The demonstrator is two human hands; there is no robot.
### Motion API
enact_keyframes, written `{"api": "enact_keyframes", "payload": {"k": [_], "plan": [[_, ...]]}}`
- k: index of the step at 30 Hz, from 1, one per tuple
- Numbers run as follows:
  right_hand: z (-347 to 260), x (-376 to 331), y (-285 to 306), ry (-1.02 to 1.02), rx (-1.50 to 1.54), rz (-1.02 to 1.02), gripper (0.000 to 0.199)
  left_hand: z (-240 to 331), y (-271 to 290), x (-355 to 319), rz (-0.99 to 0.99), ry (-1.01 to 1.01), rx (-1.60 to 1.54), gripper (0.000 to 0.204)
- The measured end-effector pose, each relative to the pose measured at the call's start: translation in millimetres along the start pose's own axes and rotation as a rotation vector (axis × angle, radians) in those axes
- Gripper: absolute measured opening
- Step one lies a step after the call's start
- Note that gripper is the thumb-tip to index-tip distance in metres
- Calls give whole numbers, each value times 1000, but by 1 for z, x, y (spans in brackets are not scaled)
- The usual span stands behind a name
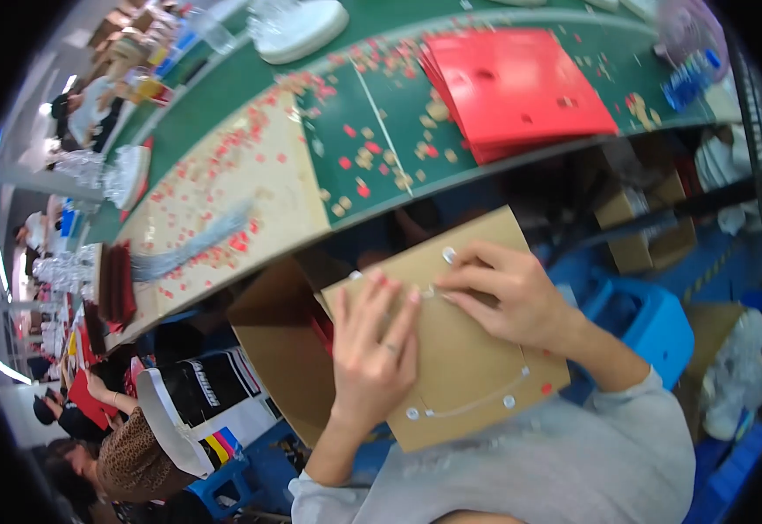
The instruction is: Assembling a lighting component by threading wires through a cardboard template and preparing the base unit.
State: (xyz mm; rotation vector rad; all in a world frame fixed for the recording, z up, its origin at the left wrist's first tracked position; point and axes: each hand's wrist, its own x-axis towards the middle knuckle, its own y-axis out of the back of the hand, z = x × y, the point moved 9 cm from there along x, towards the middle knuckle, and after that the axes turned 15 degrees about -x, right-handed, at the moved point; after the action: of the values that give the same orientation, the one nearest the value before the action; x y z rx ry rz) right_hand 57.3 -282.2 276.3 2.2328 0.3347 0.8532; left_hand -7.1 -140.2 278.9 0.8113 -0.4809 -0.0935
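A flat brown cardboard panel [464, 349] lies tilted before me, over my lap. My left hand [372, 354] rests on its left part with the fingers stretched out. Near the panel's upper middle, my right hand [516, 293] pinches at a small whitish spot; what its fingertips hold is too small to make out. A pale thin cord [477, 403] runs along the panel's lower part. White round discs sit on the panel, one [449, 255] beside my right fingers and another [509, 402] near the cord. A small red spot [547, 389] shows at the lower right.
A stack of red panels [516, 83] lies on the green table [346, 175], among scattered red and tan bits. A bundle of grey cords [193, 244] rests on a beige board [285, 192]. An open cardboard box [272, 327] and a blue stool [652, 336] flank me. Co-workers sit at left.
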Motion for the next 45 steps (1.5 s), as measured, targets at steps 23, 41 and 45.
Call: {"api": "enact_keyframes", "payload": {"k": [23, 41, 45], "plan": [[-6, -7, -1, -40, -211, 146, 22, -16, -7, 9, 97, 21, -22, 42], [-16, -6, -7, 259, -262, -15, 27, -20, -7, 14, 64, 68, -123, 41], [-17, -1, 0, 495, -286, -111, 33, -14, -10, 14, 23, 25, -67, 47]]}}
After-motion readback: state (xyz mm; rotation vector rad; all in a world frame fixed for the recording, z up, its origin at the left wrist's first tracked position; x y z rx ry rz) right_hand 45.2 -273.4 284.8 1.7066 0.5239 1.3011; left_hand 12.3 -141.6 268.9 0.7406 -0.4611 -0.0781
